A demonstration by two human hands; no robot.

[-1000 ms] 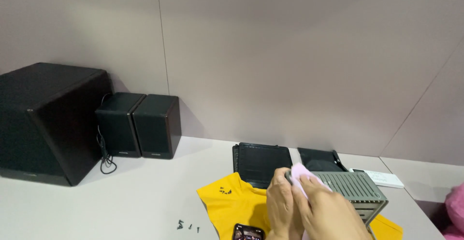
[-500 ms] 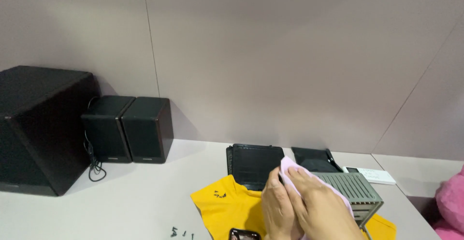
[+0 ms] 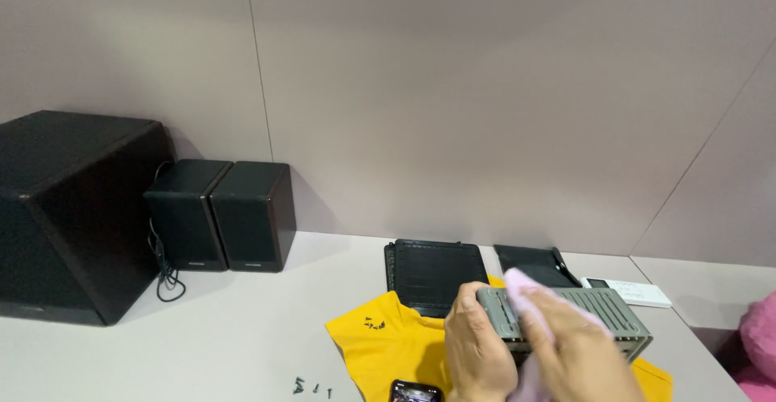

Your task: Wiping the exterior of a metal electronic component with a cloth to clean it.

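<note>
My left hand (image 3: 477,347) grips the near left end of a grey metal box with a slotted top (image 3: 598,313), holding it above a yellow cloth (image 3: 384,339). My right hand (image 3: 578,353) presses a pale pink rag (image 3: 527,289) against the box's top edge. A black phone (image 3: 414,391) lies on the yellow cloth at the bottom edge of the view. Behind the box lie a ribbed black panel (image 3: 435,271) and a second, smaller black panel (image 3: 535,260).
A large black subwoofer (image 3: 69,208) and two small black speakers (image 3: 218,212) with a dangling cable stand at the left against the wall. Several small dark screws (image 3: 311,387) lie on the white tabletop. A white remote (image 3: 634,291) and something pink (image 3: 760,345) are at right.
My hands have shifted slightly lower and right with the rag over the grey box. The view has swung a little, so the speakers sit further right than half a second ago.
</note>
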